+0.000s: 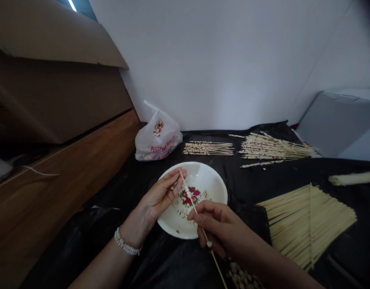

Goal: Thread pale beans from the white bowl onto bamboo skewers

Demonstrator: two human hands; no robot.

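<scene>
My right hand (215, 224) pinches a thin wooden skewer (217, 265) that slants up to the left over a white bowl (216, 180). Small pale pieces are threaded on the skewer, some above my right fingers and one below them. My left hand (165, 190) is at the bowl's left side, its fingers curled near the skewer's upper tip, with small pale pieces by the fingers. Whether its fingertips grip the skewer is unclear. More pale pieces (183, 212) lie in the bowl around a red flower print.
Behind the bowl stand a white plastic bag (159, 140) and threaded skewers (203, 148), with a larger pile (265, 147) farther right. Bare skewers (311, 224) lie at the right. Loose pieces (243, 277) are at the bottom. A cardboard box (58, 88) is at the left.
</scene>
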